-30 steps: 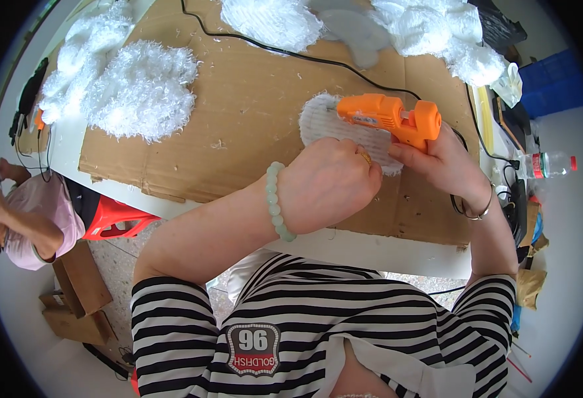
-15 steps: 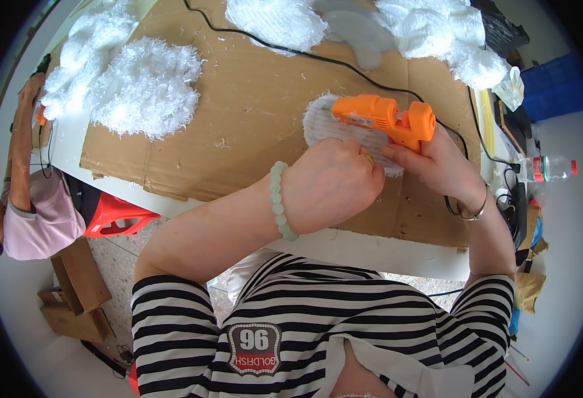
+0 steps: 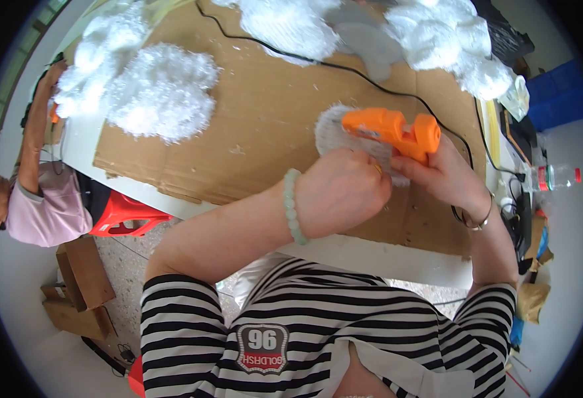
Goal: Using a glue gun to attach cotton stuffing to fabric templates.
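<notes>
On the cardboard-covered bench [image 3: 251,126], right hand [image 3: 447,176] grips the orange glue gun [image 3: 391,129] tight, white fluffy piece [image 3: 334,132] at its 9 o'clock, left hand [image 3: 341,192] closed, pinching that piece's edge.

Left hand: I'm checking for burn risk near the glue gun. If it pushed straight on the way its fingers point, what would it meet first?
Probably the white fluffy piece that the left hand already rests against, then the orange glue gun just beyond; depth is unclear.

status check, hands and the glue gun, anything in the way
Right hand gripping orange glue gun. Left hand pressing on white fluffy piece over the cardboard sheet. Black cord trails behind, nothing blocking.
</notes>
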